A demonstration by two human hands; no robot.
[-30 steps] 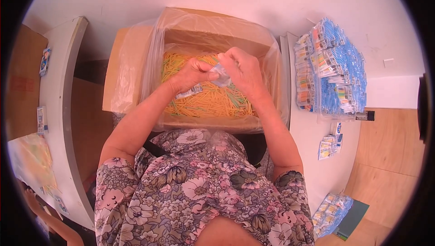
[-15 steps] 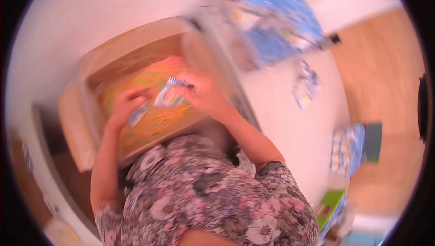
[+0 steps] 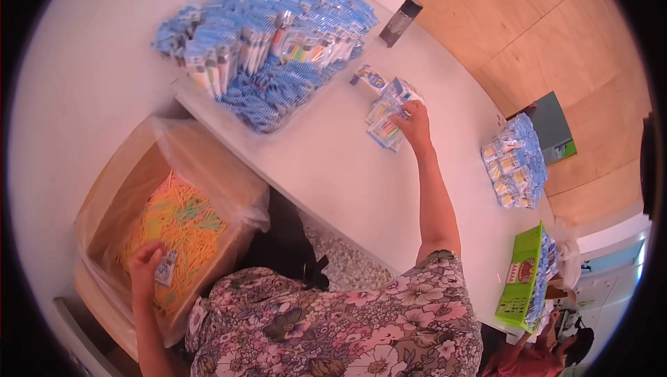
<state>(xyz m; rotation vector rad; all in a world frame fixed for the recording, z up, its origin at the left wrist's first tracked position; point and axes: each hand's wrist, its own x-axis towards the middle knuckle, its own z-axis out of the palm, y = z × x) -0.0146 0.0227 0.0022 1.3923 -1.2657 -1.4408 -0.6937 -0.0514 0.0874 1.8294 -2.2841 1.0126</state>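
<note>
My left hand [image 3: 144, 263] is over an open cardboard box [image 3: 114, 161], its fingers pinching a small clear packet [image 3: 167, 268]. Below it in the box lie many thin yellow, orange and green sticks [image 3: 182, 218]. Out over the white table [image 3: 326, 161], my right hand [image 3: 415, 127] has its fingers closed on a blue-and-white clear packet [image 3: 386, 131]. Other such packets overlap beside and under the fingers, next to a loose packet [image 3: 370, 79]. What each packet contains is too small to make out fully.
A clear tray heaped with blue-striped packets [image 3: 271, 43] stands far left on the table. Behind it stands a dark cylinder [image 3: 401, 21]. Rightward are bundled packets [image 3: 515, 161], a green basket [image 3: 521, 280] and a dark green board [image 3: 549, 127]. Another person [image 3: 528, 356] appears lower right.
My right hand has moved from above the box to the packets on the table. My left hand stays over the box with a packet. The view has swung right.
</note>
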